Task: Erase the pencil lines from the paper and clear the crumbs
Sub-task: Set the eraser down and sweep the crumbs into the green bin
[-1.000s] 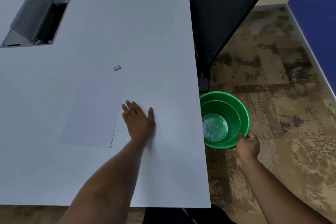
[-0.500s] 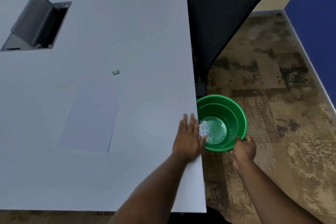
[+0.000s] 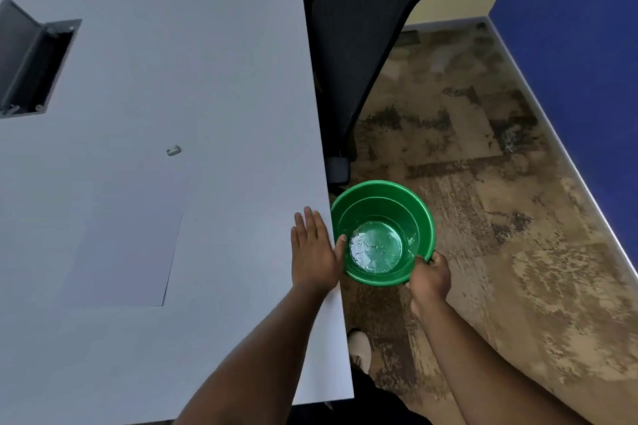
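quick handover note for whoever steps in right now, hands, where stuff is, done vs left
Left hand: flat, fingers straight, at the table edge beside the bucket.
Right hand: grips the green bucket rim, holding it just below the table edge.
Paper lies flat on the table; eraser sits beyond it.
Done: paper looks free of lines.
Left: any leftover crumbs are too small to see; put the bucket down.

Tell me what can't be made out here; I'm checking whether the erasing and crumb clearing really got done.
All in the head view:
- Paper: any pencil lines left are too faint to tell.
- Crumbs on the table: too small to see; the left hand covers the edge.
- Green bucket: specks at the bottom are blurred by glare.
- Eraser: too small to identify surely.
- Right hand: fingers hidden behind the rim.
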Demonstrator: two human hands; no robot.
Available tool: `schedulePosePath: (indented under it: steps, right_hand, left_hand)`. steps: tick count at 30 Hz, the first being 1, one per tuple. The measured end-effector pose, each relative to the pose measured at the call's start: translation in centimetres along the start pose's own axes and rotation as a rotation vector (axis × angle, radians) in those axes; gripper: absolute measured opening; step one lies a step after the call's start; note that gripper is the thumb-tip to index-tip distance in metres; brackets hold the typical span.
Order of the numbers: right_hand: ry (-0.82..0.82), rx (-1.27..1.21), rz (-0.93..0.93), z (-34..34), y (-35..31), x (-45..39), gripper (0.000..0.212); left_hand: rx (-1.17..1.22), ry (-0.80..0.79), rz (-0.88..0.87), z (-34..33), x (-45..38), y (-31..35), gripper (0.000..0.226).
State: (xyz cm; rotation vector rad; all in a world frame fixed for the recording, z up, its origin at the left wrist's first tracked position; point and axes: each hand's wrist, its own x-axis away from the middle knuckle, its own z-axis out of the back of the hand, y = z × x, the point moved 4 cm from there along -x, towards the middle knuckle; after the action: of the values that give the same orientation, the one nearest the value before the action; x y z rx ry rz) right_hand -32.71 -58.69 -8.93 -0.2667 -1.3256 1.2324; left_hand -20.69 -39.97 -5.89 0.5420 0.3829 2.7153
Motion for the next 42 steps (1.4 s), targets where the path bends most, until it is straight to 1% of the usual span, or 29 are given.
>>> schedulePosePath:
  steps: [2,4,6,8,9,10,12,13,15,16,17,19,21,22,23,25,29,32,37,39,42]
  right_hand:
    - [-0.015,-0.002,-0.007,0.2,0.3,0.0,0.022]
    - [-0.018,0.013,-0.001,0.5,0.5,-0.1,0.022]
    - [-0.018,0.008,0.001,0.9,0.3,0.1,0.021]
    - [-0.009,-0.009,0.006,1.2,0.2,0.0,0.021]
    - [0.001,-0.018,0.006,1.3,0.1,0.1,0.021]
    - [0.006,-0.023,0.002,1.4,0.0,0.3,0.022]
    - [0.033,-0.024,-0.01,1.5,-0.3,0.4,0.023]
    - [0.056,-0.015,-0.008,1.5,-0.3,0.4,0.023]
    - [0.114,-0.087,0.02,6.1,-1.0,1.7,0.022]
    - [0.126,-0.086,0.022,6.0,-1.0,1.5,0.022]
    - [0.139,-0.082,0.022,6.2,-1.1,1.4,0.022]
    - [0.14,-0.103,0.014,6.4,-1.0,1.6,0.021]
    - [0.135,-0.121,0.018,6.5,-1.0,1.8,0.022]
    - [0.134,-0.133,0.022,6.9,-0.9,2.3,0.022]
    - [0.134,-0.162,0.026,7.5,-0.6,2.8,0.021]
    - [0.134,-0.229,0.028,8.6,0.0,3.9,0.019]
    - [0.137,-0.357,0.019,10.7,1.1,6.9,0.022]
    - [0.135,-0.358,0.034,12.2,2.9,9.4,0.022]
    - [0.115,-0.382,0.067,15.1,6.0,13.5,0.02]
    - [0.107,-0.402,0.074,16.3,7.1,15.0,0.02]
    - [0.11,-0.382,0.088,18.5,9.0,16.7,0.02]
  left_hand:
    - [-0.009,-0.031,0.003,-0.7,0.5,0.9,0.097]
    - [-0.042,-0.066,-0.054,-1.6,1.5,2.2,0.09]
    - [-0.074,-0.114,-0.222,-2.5,2.5,4.1,0.076]
    - [-0.102,-0.172,-0.406,-3.0,3.6,5.8,0.067]
    - [-0.092,-0.195,-0.446,-3.0,3.9,6.1,0.064]
    - [-0.076,-0.206,-0.434,-2.9,3.9,6.1,0.063]
    - [-0.006,-0.2,-0.318,-1.9,3.7,6.0,0.059]
    - [0.025,-0.171,-0.273,-1.3,3.5,5.7,0.053]
    - [0.017,-0.046,-0.327,0.8,5.9,8.6,0.031]
    - [0.045,0.006,-0.314,1.5,5.5,8.5,0.02]
    - [0.092,0.056,-0.292,2.0,5.1,8.5,0.015]
    - [0.148,0.139,-0.267,2.9,4.3,8.4,0.018]
    - [0.252,0.183,-0.282,3.4,3.8,8.5,0.015]
    - [0.291,0.182,-0.302,3.5,4.0,8.9,0.022]
    - [0.314,0.165,-0.326,3.6,4.4,9.3,0.034]
    - [0.319,0.139,-0.34,3.4,5.2,9.4,0.052]
    - [0.341,0.092,-0.247,2.7,7.6,8.2,0.065]
    - [0.478,0.106,-0.169,2.2,10.9,6.4,0.061]
    - [0.527,0.163,-0.243,1.8,16.8,5.1,0.045]
    - [0.55,0.141,-0.246,1.3,18.9,4.8,0.039]
    - [0.586,0.094,-0.181,-0.2,22.2,4.1,0.038]
